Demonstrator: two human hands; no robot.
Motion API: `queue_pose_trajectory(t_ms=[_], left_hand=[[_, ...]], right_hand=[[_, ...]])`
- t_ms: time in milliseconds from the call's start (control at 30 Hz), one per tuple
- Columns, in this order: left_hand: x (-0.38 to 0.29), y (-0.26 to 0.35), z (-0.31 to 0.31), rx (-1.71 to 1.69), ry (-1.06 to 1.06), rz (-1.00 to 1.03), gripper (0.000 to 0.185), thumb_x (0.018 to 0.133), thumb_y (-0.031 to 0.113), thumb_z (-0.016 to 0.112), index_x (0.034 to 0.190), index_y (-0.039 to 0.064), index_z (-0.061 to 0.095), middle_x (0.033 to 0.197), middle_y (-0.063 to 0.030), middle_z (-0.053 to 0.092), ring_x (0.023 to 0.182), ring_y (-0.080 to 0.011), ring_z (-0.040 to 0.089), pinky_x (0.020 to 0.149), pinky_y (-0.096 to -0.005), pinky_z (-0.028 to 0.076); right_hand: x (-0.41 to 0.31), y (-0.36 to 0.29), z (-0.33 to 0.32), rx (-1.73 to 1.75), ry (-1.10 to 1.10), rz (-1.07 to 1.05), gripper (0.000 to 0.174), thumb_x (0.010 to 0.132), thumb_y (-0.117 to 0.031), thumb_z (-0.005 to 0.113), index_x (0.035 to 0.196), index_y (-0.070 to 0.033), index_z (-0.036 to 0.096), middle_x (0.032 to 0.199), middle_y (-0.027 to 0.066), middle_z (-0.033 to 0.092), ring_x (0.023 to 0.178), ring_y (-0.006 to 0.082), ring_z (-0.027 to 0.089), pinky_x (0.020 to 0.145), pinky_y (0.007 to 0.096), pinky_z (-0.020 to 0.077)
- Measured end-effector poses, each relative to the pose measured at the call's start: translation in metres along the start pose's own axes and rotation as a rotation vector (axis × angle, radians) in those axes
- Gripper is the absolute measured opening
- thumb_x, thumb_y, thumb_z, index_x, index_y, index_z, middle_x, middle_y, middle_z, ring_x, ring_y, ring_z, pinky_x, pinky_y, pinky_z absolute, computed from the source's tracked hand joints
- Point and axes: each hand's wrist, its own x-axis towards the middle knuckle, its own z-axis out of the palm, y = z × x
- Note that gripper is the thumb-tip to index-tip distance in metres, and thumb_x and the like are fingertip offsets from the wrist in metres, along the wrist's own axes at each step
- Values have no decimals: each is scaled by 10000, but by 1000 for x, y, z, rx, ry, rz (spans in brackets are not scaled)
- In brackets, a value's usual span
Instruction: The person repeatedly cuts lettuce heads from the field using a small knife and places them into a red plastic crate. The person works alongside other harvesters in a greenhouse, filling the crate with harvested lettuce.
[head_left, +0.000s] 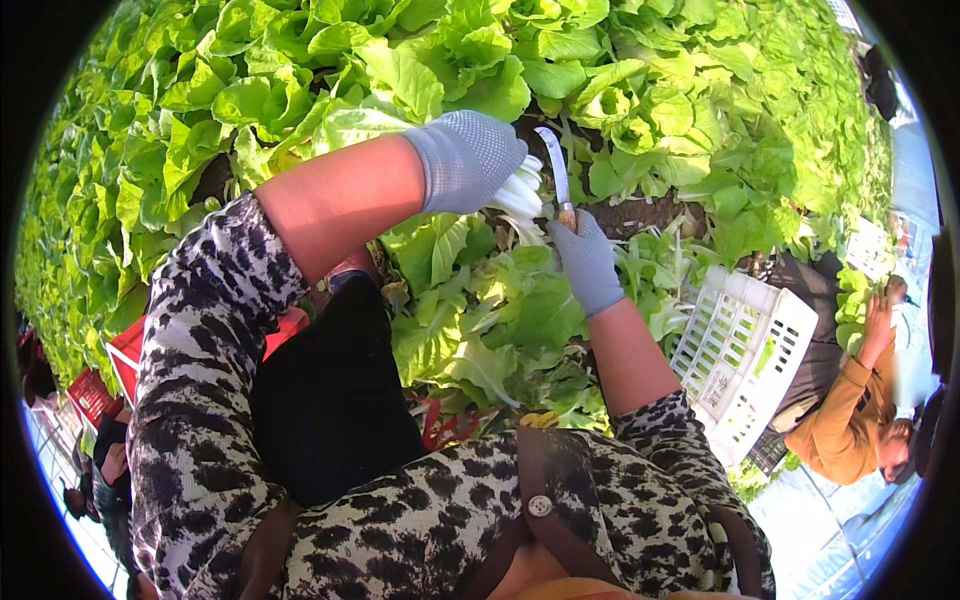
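Observation:
My left hand (472, 161), in a grey dotted glove, is closed around a head of leafy greens. Its white stalk ends (519, 191) stick out on the right, while pale leaves (360, 126) spread out on the other side. Just right of the stalks, my right hand (586, 259) in a matching glove grips the handle of a curved-blade knife (557, 166). The blade points away from me and stands apart from the stalks. Cut leaves (517, 300) lie on the ground below both hands. The fingers of my left hand are mostly hidden behind its back.
Rows of growing leafy greens (262, 97) fill the ground ahead. A white plastic crate (739, 360) stands at the right, beside a crouching person in an orange-brown top (836, 431). Red crates (94, 394) and other people are at the left edge. Bare soil (652, 217) shows near the knife.

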Motion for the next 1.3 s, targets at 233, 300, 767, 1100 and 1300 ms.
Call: queue_pose_trajectory(t_ms=[233,300,767,1100,1300], left_hand=[[51,-100,6,269,-29,-539,1018,787,225,751,1589,39,152,916,-201,728,832,-344,715,734,-413,574],[48,-118,15,167,29,-585,859,788,230,756,1503,22,326,891,-209,721,836,-356,715,740,-425,571],[35,-131,34,159,133,-535,322,804,58,695,1094,-17,578,881,-208,694,830,-368,704,754,-433,571],[33,-125,28,101,175,-570,266,840,62,643,1086,-21,586,890,-207,693,847,-366,705,748,-438,570],[-25,-66,-7,160,163,-376,379,792,90,696,1151,3,611,1190,-235,633,1012,-385,671,859,-427,555]], right_hand=[[103,-45,38,-458,86,-329,318,913,-289,595,1002,16,611,921,271,670,883,429,662,784,493,529],[126,-61,42,-495,113,-365,321,918,-285,591,1013,21,618,915,270,677,876,423,671,779,487,536],[198,-38,95,-289,-49,-120,361,951,-301,545,1015,51,595,941,308,645,889,447,639,794,467,525],[177,-11,119,-1007,-275,-514,248,928,-171,556,1028,33,655,994,213,688,984,347,666,838,406,519],[12,11,70,-160,1,158,372,907,-342,664,1047,-6,594,1041,227,665,958,390,652,820,431,511]])
